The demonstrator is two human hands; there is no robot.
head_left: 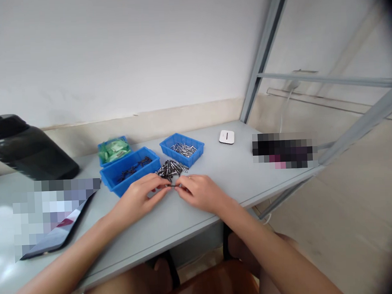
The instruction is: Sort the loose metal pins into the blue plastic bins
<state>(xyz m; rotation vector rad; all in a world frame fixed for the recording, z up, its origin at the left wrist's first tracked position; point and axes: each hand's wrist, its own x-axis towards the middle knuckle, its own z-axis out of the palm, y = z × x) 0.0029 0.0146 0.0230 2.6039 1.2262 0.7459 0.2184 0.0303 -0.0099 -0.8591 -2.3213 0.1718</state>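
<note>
Between the fingertips of both hands is a thin, dark, rod-like piece (173,185), too small to name exactly. My left hand (141,193) pinches its left end, and my right hand (199,191) pinches the right end. Just beyond my fingers lies a loose pile of slim metal pieces (171,168), some silver and some dark. A blue bin (110,182) near my left hand contains dark slender pieces (135,168). Farther back, another blue bin (198,152) holds many shiny silver pieces (185,149).
Behind the left bin stands a blue container with a green plastic bag (114,149). A dark bottle (30,147) and a tablet-like device (61,231) are at left. A white square box (226,137) sits back right, near the metal frame (260,62). The table's front edge runs below my forearms.
</note>
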